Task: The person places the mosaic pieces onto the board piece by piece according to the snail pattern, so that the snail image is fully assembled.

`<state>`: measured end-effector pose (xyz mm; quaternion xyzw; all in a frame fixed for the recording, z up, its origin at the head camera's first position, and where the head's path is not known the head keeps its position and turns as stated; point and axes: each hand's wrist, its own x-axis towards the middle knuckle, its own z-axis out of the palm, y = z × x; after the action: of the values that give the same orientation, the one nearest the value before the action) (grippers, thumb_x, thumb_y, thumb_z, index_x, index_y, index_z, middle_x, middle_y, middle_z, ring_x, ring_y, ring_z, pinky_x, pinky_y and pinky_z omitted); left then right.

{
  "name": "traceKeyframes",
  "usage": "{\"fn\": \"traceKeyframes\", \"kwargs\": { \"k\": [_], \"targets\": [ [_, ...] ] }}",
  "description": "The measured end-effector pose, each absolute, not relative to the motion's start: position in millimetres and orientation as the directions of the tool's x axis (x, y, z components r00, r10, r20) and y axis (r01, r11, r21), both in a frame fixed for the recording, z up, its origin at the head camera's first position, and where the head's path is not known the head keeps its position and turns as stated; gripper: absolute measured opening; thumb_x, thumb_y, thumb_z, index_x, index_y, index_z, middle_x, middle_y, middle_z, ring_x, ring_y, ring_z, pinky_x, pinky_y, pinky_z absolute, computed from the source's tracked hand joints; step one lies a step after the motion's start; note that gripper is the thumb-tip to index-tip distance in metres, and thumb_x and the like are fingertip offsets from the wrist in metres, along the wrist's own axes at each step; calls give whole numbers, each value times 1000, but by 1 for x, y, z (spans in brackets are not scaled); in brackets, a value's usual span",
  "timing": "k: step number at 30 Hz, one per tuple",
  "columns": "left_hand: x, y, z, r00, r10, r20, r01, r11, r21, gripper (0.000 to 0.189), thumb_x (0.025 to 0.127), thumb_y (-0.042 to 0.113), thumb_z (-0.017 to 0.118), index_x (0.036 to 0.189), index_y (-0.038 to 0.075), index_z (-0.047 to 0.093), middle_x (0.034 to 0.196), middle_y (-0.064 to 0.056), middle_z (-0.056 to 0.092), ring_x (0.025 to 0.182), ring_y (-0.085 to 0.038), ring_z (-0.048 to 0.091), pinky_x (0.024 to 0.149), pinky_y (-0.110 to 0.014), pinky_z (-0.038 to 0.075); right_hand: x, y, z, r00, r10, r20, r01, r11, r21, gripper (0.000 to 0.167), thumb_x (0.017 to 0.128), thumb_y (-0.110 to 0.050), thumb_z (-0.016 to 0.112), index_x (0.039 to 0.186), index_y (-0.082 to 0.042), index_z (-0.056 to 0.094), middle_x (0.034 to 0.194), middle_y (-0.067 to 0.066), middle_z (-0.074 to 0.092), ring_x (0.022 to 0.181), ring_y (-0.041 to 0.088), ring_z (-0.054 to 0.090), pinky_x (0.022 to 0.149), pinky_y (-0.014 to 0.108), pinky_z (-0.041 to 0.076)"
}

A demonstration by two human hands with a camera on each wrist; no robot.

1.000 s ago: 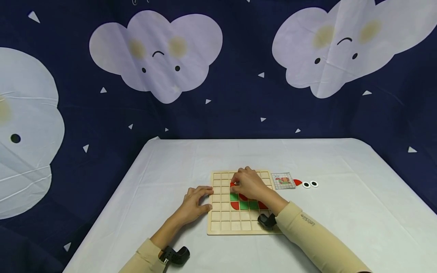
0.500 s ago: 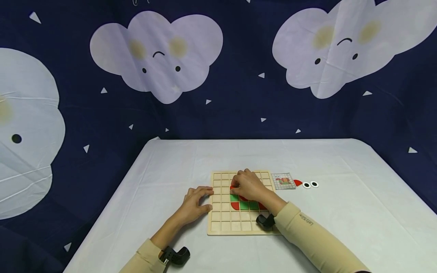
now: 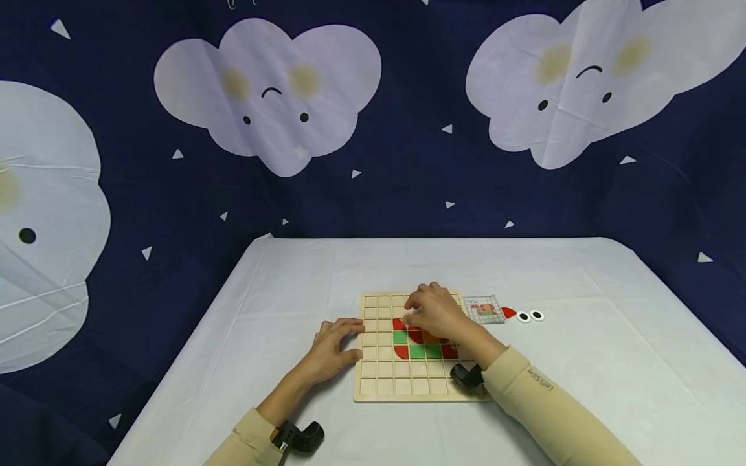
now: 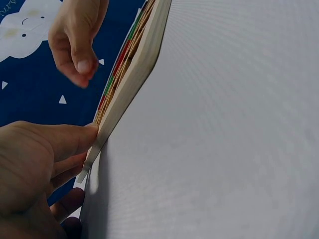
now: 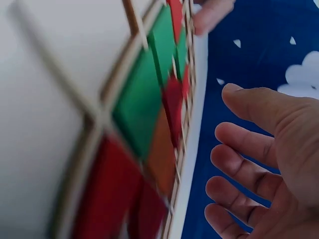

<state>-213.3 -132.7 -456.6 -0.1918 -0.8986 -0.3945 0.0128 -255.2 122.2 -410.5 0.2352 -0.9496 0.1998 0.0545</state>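
A wooden grid board (image 3: 402,387) lies on the table with flat coloured tiles in its middle squares. Among these are a red tile (image 3: 398,323), a green tile (image 3: 399,337) and an orange one (image 3: 430,338). Over the board's upper part hovers my right hand (image 3: 434,310), covering some squares. In the right wrist view, its fingers (image 5: 239,164) are loosely bent and apart, with nothing between them. My left hand (image 3: 329,349) touches the board's left edge with thumb and fingertips; the left wrist view shows its thumb (image 4: 75,139) against the wooden rim.
A small picture card (image 3: 484,309) lies against the board's right side. Beyond it are a red rounded piece (image 3: 508,312) and two white discs with black pupils, a nearer disc (image 3: 523,316) and a farther disc (image 3: 537,315). A dark blue cloud-patterned curtain (image 3: 408,194) hangs behind the white table (image 3: 303,272).
My right hand has let go of the red tile in the upper-left of the pattern and moved slightly to the right, uncovering it. My left hand has stayed in place.
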Motion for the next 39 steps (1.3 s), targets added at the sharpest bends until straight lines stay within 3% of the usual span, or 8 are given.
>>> {"fn": "traceKeyframes", "kwargs": {
  "k": [10,22,39],
  "targets": [
    [-213,-132,-456,-924,333,188,364,614,700,41,77,12,73,117,10,64,132,3,56,103,-15,40,84,-34,25,-256,187,-403,-930,-293,223,-359,855,-375,28,80,-29,72,99,-8,71,91,4,62,91,24,50,83,44,38],
    [-213,-134,-457,-924,334,188,366,624,690,41,78,14,72,118,11,64,133,3,56,104,-15,40,84,-34,25,-244,265,-416,-961,-170,217,-239,906,-350,26,82,-24,70,99,-5,70,93,12,63,86,27,50,76,44,36],
    [-213,-133,-457,-924,334,186,364,622,693,41,78,14,73,118,11,64,133,3,56,106,-16,40,85,-35,26,-239,296,-429,-974,-145,175,-193,935,-299,27,78,-23,72,96,-3,69,97,18,62,87,33,50,76,49,35]
  ]
}}
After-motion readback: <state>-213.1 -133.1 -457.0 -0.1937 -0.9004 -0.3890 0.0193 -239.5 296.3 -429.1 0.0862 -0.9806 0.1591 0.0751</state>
